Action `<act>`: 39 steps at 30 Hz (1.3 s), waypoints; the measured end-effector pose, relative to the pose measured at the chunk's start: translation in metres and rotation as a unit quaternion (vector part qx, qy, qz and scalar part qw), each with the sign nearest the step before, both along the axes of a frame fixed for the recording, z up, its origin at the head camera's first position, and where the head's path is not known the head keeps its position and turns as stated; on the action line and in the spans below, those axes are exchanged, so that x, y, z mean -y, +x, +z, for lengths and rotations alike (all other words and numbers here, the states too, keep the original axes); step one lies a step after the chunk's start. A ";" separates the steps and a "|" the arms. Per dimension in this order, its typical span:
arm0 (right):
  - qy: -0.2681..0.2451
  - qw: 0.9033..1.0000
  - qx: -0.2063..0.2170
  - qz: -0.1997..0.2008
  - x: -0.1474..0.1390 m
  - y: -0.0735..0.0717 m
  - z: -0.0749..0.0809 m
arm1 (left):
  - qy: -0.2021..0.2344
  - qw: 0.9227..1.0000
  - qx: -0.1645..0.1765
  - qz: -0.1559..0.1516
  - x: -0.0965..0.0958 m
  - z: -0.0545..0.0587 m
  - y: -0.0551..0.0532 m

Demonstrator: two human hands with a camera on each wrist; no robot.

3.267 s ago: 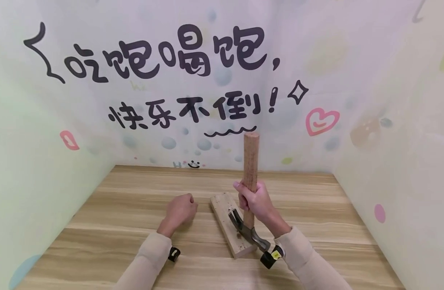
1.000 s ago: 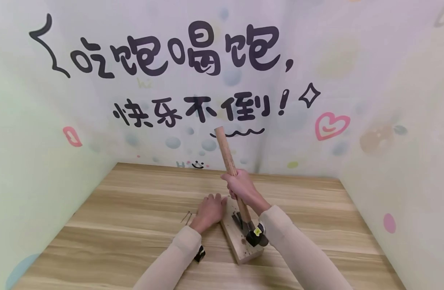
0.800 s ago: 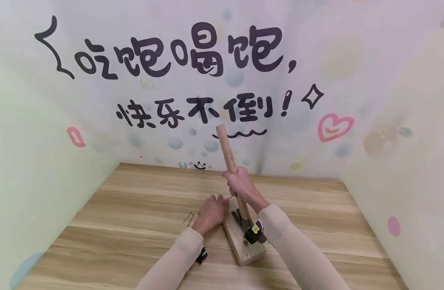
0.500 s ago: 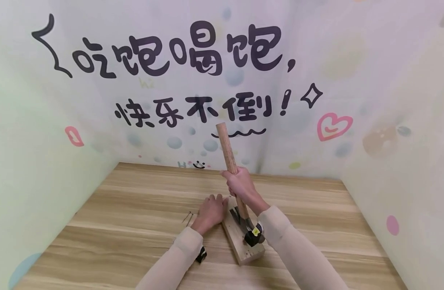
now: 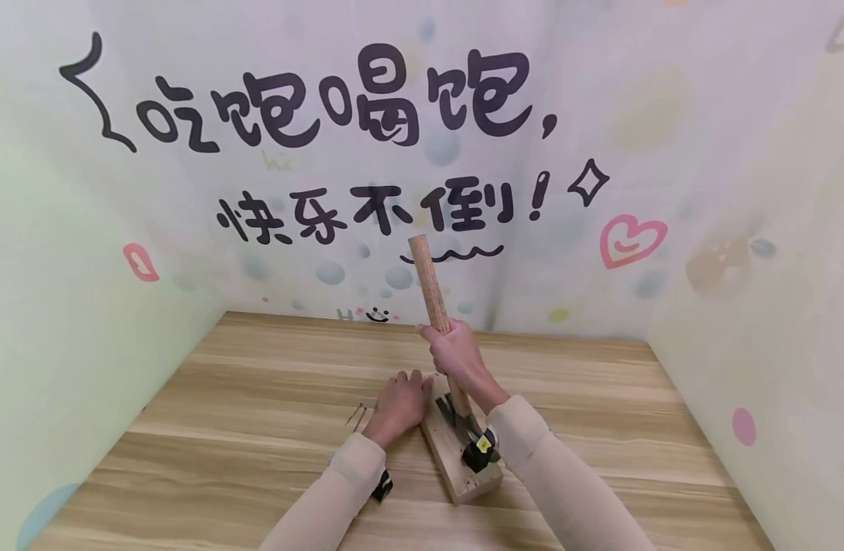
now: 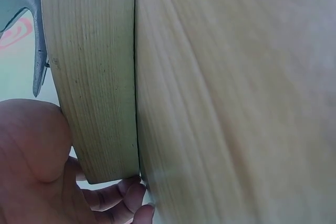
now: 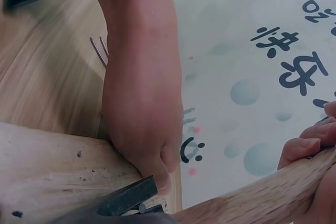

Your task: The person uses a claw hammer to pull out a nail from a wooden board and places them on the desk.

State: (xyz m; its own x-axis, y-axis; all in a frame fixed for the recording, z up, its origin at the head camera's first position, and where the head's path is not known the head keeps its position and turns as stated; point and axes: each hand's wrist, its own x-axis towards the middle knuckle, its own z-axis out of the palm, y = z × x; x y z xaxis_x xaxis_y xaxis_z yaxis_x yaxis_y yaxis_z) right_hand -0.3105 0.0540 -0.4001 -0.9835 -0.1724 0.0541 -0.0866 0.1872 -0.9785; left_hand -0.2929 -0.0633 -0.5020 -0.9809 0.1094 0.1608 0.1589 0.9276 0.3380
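On a wood-grain surface (image 5: pixel 256 398), from left to right, two thin nails (image 7: pixel 98 52) lie beside a person's left hand (image 5: pixel 401 399), whose fingers curl round the far end of a wooden block (image 5: pixel 444 459). The block lies flat and slanted, with a hammer (image 5: pixel 431 295) head-down on it, its claw around a small nail (image 7: pixel 142 208) and its wooden handle rising, tilted left. At the right, the right hand (image 5: pixel 457 353) has its fingers wrapped tightly round the handle's middle.
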 end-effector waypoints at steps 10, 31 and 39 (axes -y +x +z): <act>-0.007 1.000 -0.010 -0.005 -0.002 0.002 -0.003 | -0.007 1.000 -0.006 -0.003 -0.002 -0.001 0.000; -0.131 0.975 -0.172 0.043 -0.040 0.057 -0.005 | 0.022 0.997 0.070 0.016 -0.001 0.004 -0.001; -0.131 0.974 -0.181 0.041 -0.043 0.061 -0.005 | 0.030 0.996 0.077 0.015 -0.003 0.006 0.000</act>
